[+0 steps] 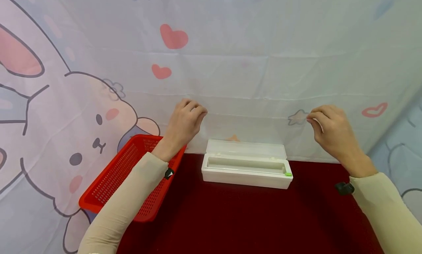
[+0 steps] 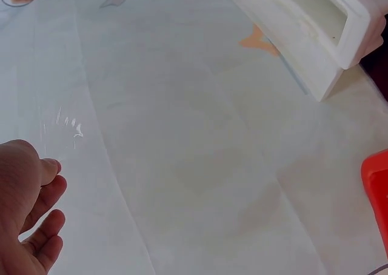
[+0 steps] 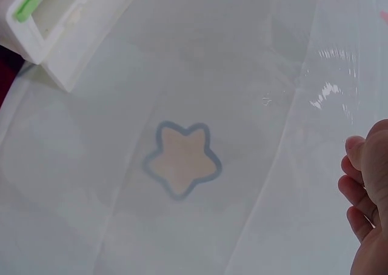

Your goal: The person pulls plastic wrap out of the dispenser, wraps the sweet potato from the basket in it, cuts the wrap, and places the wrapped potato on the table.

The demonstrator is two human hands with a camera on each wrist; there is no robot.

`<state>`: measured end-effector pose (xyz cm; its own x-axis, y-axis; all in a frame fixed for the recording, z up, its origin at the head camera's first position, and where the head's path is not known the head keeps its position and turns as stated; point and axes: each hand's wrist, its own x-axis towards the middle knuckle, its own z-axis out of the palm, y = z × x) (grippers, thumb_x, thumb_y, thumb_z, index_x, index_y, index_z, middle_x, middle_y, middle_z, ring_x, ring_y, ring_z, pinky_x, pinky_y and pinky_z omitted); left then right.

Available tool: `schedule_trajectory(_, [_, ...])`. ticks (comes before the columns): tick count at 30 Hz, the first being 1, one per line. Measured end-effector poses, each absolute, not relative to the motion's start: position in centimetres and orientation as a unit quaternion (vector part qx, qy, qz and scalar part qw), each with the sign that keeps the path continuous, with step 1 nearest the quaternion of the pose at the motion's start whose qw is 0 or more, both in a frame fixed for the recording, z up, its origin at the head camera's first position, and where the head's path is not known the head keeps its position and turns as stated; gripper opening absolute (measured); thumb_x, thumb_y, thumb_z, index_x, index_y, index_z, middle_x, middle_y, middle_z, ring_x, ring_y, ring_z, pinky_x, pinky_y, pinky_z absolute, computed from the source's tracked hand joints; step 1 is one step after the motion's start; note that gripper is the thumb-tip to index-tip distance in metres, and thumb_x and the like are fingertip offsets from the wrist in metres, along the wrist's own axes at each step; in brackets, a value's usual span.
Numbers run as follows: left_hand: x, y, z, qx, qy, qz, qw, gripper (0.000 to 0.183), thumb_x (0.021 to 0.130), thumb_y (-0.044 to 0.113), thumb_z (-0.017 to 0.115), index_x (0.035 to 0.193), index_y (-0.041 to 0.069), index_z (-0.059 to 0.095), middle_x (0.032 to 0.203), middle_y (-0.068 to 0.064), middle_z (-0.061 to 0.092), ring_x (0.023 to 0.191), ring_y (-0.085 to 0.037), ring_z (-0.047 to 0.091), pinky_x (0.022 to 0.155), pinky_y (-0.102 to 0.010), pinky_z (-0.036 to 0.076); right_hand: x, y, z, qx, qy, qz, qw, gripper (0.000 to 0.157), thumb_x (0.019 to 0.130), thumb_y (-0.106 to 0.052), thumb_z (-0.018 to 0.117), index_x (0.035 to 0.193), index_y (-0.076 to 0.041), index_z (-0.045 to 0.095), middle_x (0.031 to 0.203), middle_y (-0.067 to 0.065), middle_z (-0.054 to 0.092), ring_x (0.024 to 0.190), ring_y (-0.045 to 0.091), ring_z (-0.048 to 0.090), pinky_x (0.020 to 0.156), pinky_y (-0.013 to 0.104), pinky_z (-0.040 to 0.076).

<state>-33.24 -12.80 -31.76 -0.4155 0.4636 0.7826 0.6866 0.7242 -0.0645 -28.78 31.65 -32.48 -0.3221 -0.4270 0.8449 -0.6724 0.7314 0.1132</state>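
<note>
Spreading appears in hand: the left hand (image 1: 185, 121) and right hand (image 1: 333, 129) each pinch clear film (image 3: 329, 95) in their grip, stretched between them near the open box (image 1: 245, 178), and next likely needs even tension.

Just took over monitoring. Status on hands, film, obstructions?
Left hand and right hand raised, pinching clear film. Box open, lid back. Basket at left; no obstruction seen.
</note>
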Motion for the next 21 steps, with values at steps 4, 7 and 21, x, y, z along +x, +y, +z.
schedule_trajectory(4, [-33.3,-12.8,-31.7,-0.344,-0.831,-0.134,0.416,0.010,0.103,0.009,0.069,0.103,0.006,0.079,0.101,-0.011,0.076,0.105,-0.034,0.063,0.088,-0.046,0.054,-28.8,31.7,-32.3,0.340,-0.807,0.129,0.466,0.008,0.088,0.014,0.076,0.096,0.011,0.073,0.097,0.025,0.070,0.090,0.046,0.062,0.080,0.056,0.047])
schedule_trajectory(7, [-33.4,-12.8,-31.5,-0.343,-0.833,-0.134,0.413,0.011,0.104,0.009,0.068,0.104,0.006,0.079,0.101,-0.011,0.076,0.106,-0.034,0.062,0.089,-0.046,0.054,-28.9,31.8,-32.1,0.340,-0.809,0.127,0.463,0.007,0.090,0.013,0.075,0.096,0.012,0.073,0.097,0.026,0.069,0.090,0.046,0.062,0.081,0.056,0.048])
schedule_trajectory(21, [-33.4,-12.6,-30.5,-0.348,-0.823,-0.140,0.426,0.011,0.104,0.010,0.068,0.103,0.005,0.078,0.101,-0.012,0.076,0.103,-0.034,0.062,0.089,-0.045,0.053,-28.9,31.7,-31.1,0.353,-0.792,0.135,0.480,0.010,0.086,0.018,0.076,0.093,0.012,0.072,0.095,0.026,0.068,0.089,0.048,0.061,0.081,0.058,0.046])
